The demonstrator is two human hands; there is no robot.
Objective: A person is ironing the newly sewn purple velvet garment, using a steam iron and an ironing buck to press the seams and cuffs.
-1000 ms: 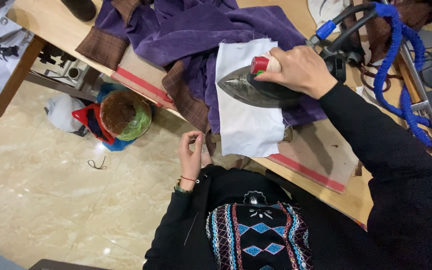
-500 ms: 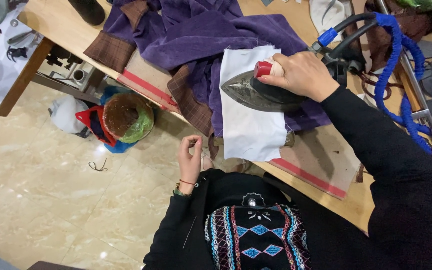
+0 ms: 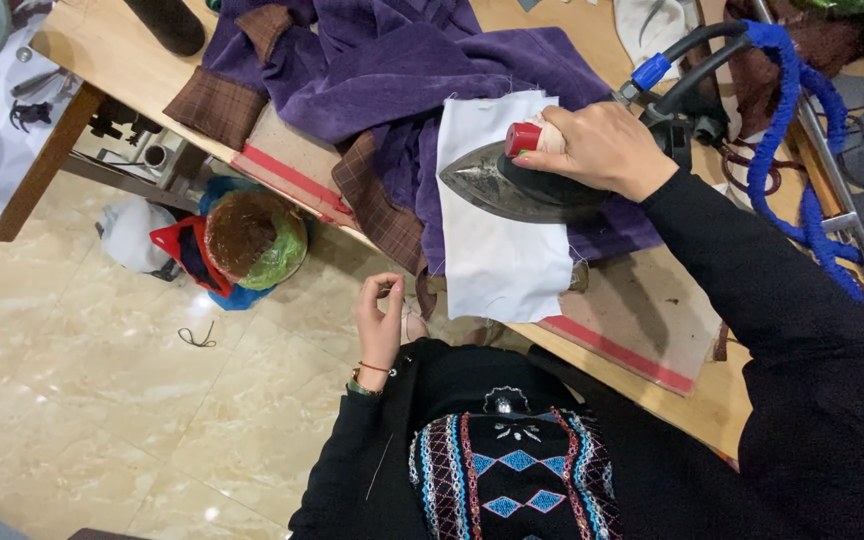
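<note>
A blue-wrapped hose loops along the right end of the wooden bench. On the pale marble floor to the left, under the bench's edge, stands a bin lined with a green bag, with a white bag just beside it. A small black loop lies on the tiles nearby.

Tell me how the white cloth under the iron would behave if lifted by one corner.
The white cloth looks thin and lies flat, so it would likely droop limply. It seems light. The iron, held by the right hand, pins it, so it probably won't slide free.
</note>
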